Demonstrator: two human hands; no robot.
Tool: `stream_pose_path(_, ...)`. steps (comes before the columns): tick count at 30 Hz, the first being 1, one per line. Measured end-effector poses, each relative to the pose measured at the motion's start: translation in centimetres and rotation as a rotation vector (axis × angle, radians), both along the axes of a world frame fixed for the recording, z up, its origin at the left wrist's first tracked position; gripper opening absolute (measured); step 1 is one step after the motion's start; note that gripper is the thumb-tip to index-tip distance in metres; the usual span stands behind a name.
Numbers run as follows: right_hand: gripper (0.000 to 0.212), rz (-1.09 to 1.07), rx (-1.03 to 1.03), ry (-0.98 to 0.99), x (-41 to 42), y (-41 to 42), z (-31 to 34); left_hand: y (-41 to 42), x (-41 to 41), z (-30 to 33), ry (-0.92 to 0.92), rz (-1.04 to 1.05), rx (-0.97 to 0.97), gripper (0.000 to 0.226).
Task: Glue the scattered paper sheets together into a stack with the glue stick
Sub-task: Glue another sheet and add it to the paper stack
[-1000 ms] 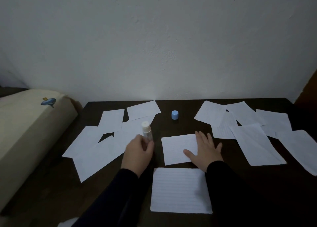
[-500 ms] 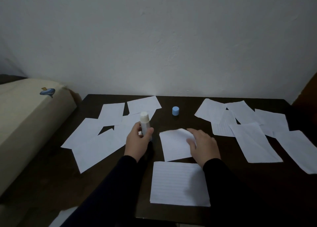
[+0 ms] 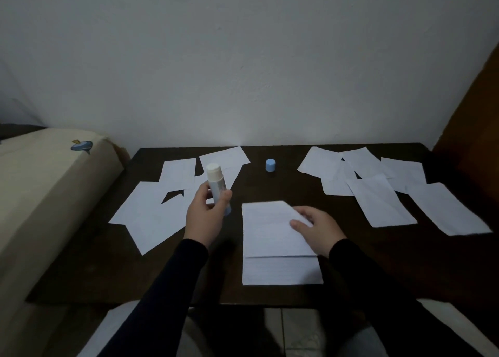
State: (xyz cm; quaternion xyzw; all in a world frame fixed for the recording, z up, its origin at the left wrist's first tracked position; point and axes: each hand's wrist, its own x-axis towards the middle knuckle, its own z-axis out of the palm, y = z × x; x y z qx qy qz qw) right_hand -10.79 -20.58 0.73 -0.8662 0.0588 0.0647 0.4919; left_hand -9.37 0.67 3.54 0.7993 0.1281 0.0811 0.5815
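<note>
- Head view: your right hand (image 3: 317, 228) has gone from flat on the top sheet (image 3: 272, 228) to pinching it, carrying it over the lined sheet (image 3: 282, 271); stacking comes next.
- Beside that sheet, your left hand (image 3: 205, 216) grips the uncapped glue stick (image 3: 217, 185) upright.
- Paper looks thin, limp.

Dim room; bare white wall (image 3: 243, 59); dark wooden table (image 3: 405, 262); cream cushion (image 3: 40, 194) at left.
</note>
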Motion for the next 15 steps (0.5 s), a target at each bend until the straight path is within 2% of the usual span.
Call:
stream_pose_path(5,0.044,-0.029,-0.176,0.023,-1.5,0.5,-2.1,0.1,-2.0,-1.0,0.029,-0.037,0.056,0.052)
stream_pose_path(8,0.057,-0.019,-0.472,-0.021,-1.9,0.7,-3.2,0.4,-2.8,-1.2,0.038,-0.035,0.085,0.051)
stream_pose_path(10,0.053,-0.005,-0.609,-0.041,-2.2,1.0,-3.7,0.6,-3.2,-1.2,0.046,-0.039,0.101,0.052)
stream_pose_path(15,0.044,0.062,-0.726,-0.054,-2.6,1.6,-4.2,1.2,-3.6,-1.0,0.063,-0.039,0.114,0.052)
